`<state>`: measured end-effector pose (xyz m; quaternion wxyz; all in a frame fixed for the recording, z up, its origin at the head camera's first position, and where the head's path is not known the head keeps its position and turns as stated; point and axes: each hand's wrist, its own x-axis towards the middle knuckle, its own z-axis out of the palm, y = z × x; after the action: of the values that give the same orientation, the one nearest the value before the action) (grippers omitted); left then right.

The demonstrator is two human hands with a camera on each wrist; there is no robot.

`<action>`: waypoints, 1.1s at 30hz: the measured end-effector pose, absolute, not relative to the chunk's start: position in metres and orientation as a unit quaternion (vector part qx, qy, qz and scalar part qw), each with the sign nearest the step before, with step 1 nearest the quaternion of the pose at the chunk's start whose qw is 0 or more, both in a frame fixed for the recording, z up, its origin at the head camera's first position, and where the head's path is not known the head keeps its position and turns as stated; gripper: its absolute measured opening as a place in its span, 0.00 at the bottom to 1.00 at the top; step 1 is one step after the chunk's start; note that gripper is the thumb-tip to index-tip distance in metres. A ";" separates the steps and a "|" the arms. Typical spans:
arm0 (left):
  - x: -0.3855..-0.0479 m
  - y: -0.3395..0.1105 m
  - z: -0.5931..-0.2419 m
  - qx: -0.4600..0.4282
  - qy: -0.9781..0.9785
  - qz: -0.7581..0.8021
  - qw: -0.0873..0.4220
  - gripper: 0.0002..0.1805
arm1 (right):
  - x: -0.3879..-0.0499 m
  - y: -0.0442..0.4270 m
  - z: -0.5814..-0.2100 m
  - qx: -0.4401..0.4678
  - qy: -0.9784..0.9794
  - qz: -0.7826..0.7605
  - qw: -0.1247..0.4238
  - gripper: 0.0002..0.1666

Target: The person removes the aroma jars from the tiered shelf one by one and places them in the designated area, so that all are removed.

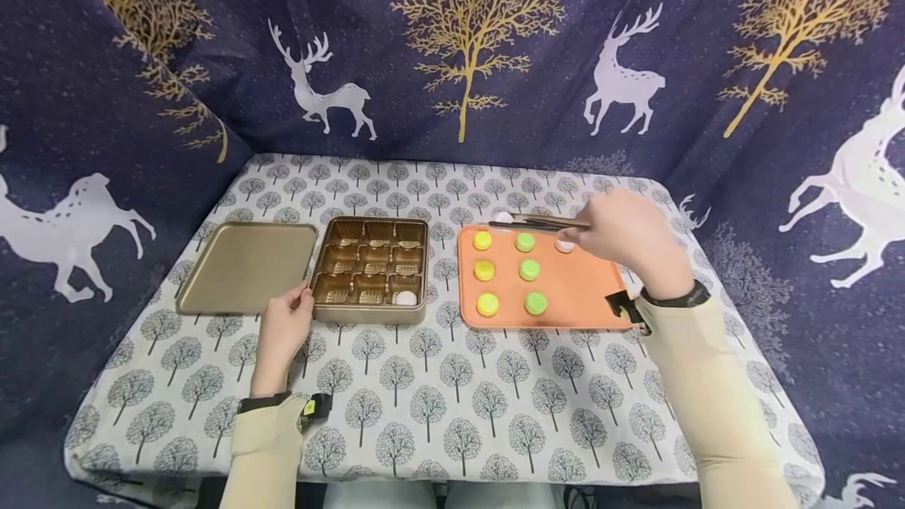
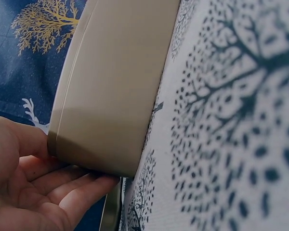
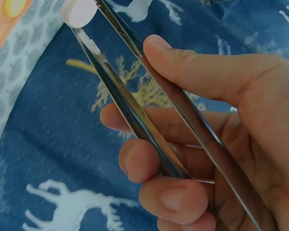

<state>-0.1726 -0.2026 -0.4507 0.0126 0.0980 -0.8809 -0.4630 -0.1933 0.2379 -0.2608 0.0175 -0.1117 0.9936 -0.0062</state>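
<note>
My right hand [image 1: 615,238] holds metal tweezers [image 3: 135,106] between thumb and curled fingers. Between their serrated tips is a white round piece [image 3: 79,12], raised near the far edge of an orange tray [image 1: 580,289]. On that tray lie yellow pieces [image 1: 484,270], green pieces [image 1: 529,270] and a pale one [image 1: 564,245] partly covered by the hand. My left hand [image 1: 286,320] holds the near left corner of a gold box [image 1: 368,313], thumb at its rim and fingers along its side. The box has brown compartments; a white piece [image 1: 406,298] sits in the near right one.
A flat gold lid [image 1: 247,269] lies left of the box, close to its side. Tree-print cloth [image 1: 452,415] covers the table. Dark blue curtains [image 1: 438,100] with deer and trees hang behind and at both sides.
</note>
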 end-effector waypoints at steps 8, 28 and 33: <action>-0.173 -0.202 -0.451 0.101 -0.881 -0.463 0.016 0.24 | -0.181 0.280 -0.270 -0.092 0.995 0.008 0.036 0.27; -0.173 -0.200 -0.450 0.106 -0.881 -0.459 0.030 0.24 | -0.171 0.327 -0.312 -0.047 0.996 0.021 0.069 0.21; -0.173 -0.200 -0.450 0.106 -0.882 -0.459 0.028 0.24 | -0.173 0.329 -0.318 -0.050 0.995 0.031 0.077 0.20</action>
<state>-0.1728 -0.2004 -0.4496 0.0281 0.1058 -0.8818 -0.4587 -0.1728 0.3292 -0.3177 0.0773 -0.0501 0.9952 0.0315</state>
